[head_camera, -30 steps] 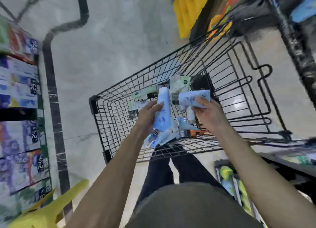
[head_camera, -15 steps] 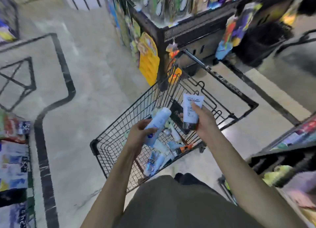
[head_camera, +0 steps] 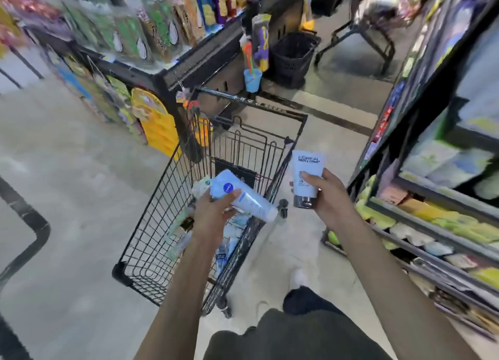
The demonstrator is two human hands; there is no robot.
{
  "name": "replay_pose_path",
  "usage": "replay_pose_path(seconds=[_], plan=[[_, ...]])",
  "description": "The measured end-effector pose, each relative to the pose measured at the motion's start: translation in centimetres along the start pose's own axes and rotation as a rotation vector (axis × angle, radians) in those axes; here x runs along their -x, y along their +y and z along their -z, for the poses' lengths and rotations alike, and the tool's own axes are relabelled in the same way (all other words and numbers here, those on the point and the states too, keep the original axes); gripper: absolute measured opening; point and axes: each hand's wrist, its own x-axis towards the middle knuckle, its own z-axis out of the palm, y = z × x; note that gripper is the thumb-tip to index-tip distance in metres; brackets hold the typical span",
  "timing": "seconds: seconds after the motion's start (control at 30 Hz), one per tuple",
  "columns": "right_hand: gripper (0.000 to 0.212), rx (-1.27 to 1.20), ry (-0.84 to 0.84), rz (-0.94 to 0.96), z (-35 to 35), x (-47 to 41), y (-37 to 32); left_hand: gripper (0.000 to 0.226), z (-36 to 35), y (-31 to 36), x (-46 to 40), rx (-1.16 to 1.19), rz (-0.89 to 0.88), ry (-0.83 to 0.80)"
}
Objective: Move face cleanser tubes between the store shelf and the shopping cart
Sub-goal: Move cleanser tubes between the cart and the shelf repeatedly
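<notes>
My left hand grips a pale blue Nivea tube, which lies tilted above the black wire shopping cart with its cap pointing down and right. To the right of the cart's rim, my right hand holds a light blue L'Oreal tube upright, grey cap downward. Several more tubes lie in the bottom of the cart, partly hidden by my left arm. The store shelf stands at the right, blurred.
A display stand with hanging packets is at the back left, with yellow signs beside the cart. A black basket sits on the floor behind the cart. Bare grey floor spreads to the left. My leg and shoe are right of the cart.
Both hands have lifted their tubes up out of the cart. The right hand has carried its tube rightward past the cart's rim, and my view has swung up and right toward the shelf.
</notes>
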Motion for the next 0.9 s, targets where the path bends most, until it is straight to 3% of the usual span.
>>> replay_pose_path(seconds=[0.07,0.13,0.4,0.7,0.9], plan=[[0.039,-0.020,0.040,0.040,1.7,2.0,-0.3,0.013,-2.3,-0.3,1.0,0.018,0.018,-0.045],[0.039,-0.046,0.077,0.069,3.4,3.8,-0.6,0.004,-4.9,-0.7,2.3,0.032,0.043,-0.092],[0.039,-0.126,0.243,0.173,10.9,11.6,-2.4,0.022,-14.0,-3.8,7.3,0.102,0.137,-0.351],[0.036,-0.170,0.372,0.273,20.8,22.7,-3.7,0.024,-23.6,-8.9,16.9,-0.087,0.188,-0.550],[0.044,-0.229,0.429,0.305,27.2,30.0,-3.9,0.048,-28.4,-11.9,23.8,-0.175,0.230,-0.749]])
